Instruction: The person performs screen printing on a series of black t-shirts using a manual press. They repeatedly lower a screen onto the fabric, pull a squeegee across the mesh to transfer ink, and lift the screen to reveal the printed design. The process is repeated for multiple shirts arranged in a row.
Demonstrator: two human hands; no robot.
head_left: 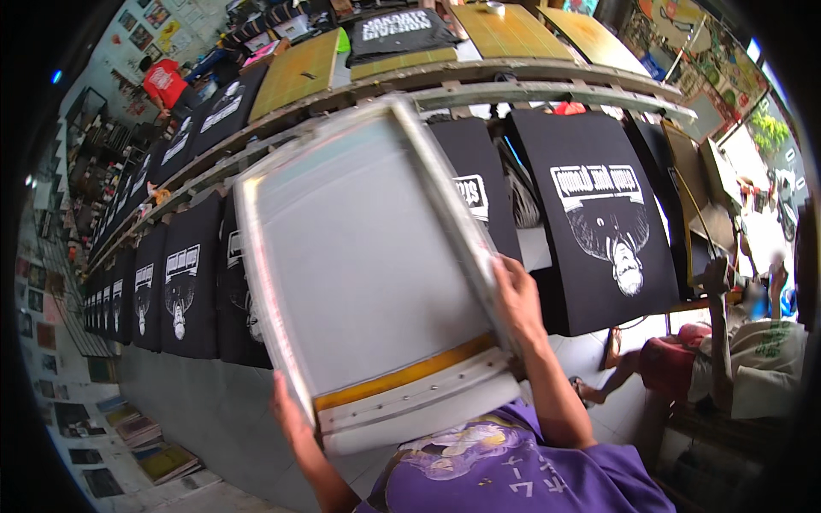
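I hold a screen-printing frame (272,278) between my two hands, tilted in front of my body. Its pale grey mesh fills the middle of the head view. My left hand (289,410) grips the lower left edge, and my right hand (516,301) is closed round the right edge, somewhat higher up. Across the frame's near end lies a squeegee (410,395) with an amber blade and a pale, screwed handle. Beyond the right edge is a black T-shirt (590,222) with a white print, laid flat on a board. The fingers under the frame are partly hidden.
Several printed black shirts (180,282) line the table to the left. Behind runs a long rail (505,75), with yellowish boards (509,34) beyond. A co-worker (727,359) sits at the right, close to the shirts; a person in red (167,85) stands at the far left.
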